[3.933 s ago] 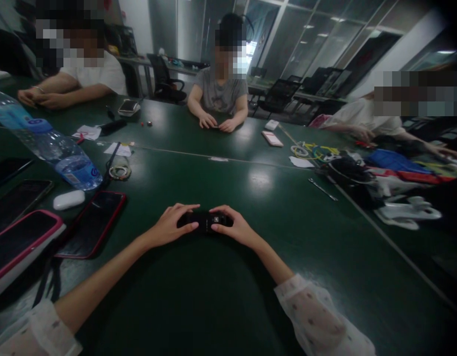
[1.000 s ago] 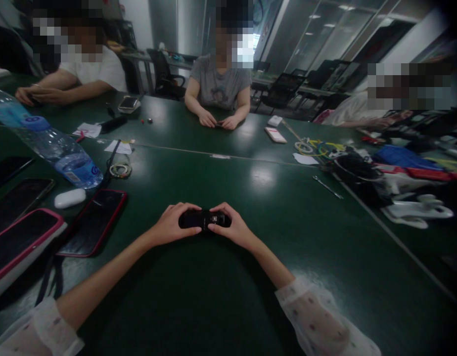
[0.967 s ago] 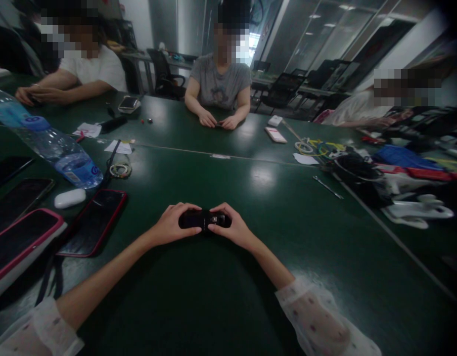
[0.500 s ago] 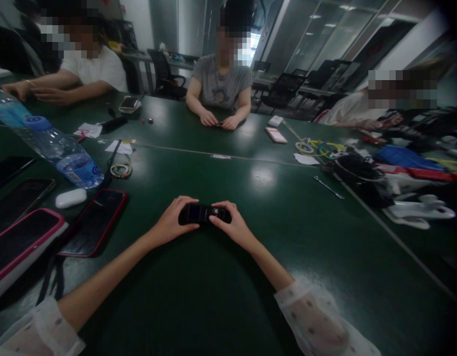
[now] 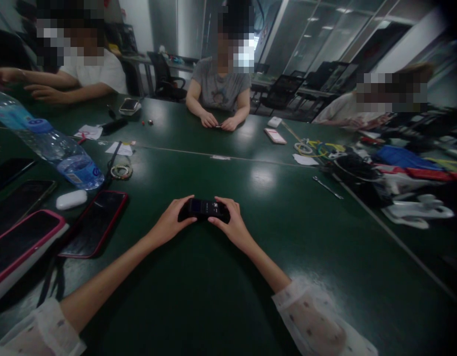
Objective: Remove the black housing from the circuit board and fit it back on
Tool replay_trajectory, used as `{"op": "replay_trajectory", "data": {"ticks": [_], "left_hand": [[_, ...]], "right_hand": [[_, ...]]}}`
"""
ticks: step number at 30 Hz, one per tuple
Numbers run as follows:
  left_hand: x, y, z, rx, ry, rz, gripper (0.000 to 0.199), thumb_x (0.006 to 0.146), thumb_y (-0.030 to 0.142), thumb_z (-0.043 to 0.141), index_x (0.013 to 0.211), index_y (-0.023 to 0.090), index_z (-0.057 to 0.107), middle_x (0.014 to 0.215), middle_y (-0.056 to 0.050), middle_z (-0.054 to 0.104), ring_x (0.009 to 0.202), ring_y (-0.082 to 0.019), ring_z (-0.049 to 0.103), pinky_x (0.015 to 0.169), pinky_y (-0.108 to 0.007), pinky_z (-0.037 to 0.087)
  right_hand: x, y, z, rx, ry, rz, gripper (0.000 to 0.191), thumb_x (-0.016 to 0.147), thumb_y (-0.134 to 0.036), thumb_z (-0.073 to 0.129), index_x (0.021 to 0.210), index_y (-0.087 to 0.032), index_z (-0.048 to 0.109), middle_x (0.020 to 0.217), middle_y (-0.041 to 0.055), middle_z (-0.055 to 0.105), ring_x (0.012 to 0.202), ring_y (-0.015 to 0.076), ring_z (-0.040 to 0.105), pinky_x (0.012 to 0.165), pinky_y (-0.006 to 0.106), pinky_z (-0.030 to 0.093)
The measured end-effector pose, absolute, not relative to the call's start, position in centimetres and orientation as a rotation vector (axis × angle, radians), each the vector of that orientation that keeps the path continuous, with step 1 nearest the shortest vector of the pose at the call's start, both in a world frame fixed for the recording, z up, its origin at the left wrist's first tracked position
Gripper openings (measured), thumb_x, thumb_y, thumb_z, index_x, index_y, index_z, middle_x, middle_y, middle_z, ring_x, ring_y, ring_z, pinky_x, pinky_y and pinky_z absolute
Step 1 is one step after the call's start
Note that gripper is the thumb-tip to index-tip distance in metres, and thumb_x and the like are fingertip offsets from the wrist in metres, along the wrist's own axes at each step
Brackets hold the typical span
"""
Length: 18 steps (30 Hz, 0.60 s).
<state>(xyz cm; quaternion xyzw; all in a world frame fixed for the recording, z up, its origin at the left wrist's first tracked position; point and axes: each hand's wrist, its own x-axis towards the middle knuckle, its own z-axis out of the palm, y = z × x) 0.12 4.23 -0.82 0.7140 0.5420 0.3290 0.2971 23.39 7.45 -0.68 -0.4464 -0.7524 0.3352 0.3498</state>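
Observation:
A small black handheld device with a dark screen and white markings (image 5: 205,207) lies sideways between my hands, low over the green table (image 5: 199,296). My left hand (image 5: 175,216) grips its left end, thumb in front and fingers behind. Its right end is in my right hand (image 5: 231,217), whose thumb rests along the front edge. My palms and fingers cover both ends of the device. To the left of my hands is a phone in a red case (image 5: 98,222).
At left are a large water bottle (image 5: 61,148), a white earbud case (image 5: 71,199), a bracelet (image 5: 120,170) and several phones. A wrench (image 5: 327,188) and a pile of cables and bags (image 5: 402,173) lie at right. Three people sit around the table.
My right thumb has moved off the device's face to its front edge. The device has tilted slightly. At far left, another person's hand has moved outward.

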Motion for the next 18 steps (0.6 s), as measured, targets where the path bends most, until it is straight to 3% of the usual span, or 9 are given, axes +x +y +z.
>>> {"op": "replay_trajectory", "data": {"ticks": [6,18], "left_hand": [[0.16,4.17,-0.74,1.903,1.436,0.877,0.063,0.085,0.037,0.063,0.141,0.030,0.034,0.134,-0.009,0.047,0.123,-0.027,0.047,0.102,-0.049,0.039],[0.06,4.51,-1.56,1.948,1.413,0.910,0.059,0.086,0.027,0.063,0.138,0.026,0.037,0.130,-0.008,0.051,0.119,-0.024,0.050,0.101,-0.046,0.041]], "right_hand": [[23.40,7.55,-0.99,-1.116,-1.952,0.879,0.051,0.078,-0.034,0.070,0.125,-0.031,0.049,0.119,0.0052,0.054,0.112,0.0252,0.051,0.097,0.047,0.042],[23.44,7.15,-0.82,-1.124,-1.716,0.870,0.047,0.079,-0.036,0.068,0.120,-0.026,0.047,0.117,0.0072,0.056,0.110,0.0236,0.055,0.098,0.042,0.044]]}}
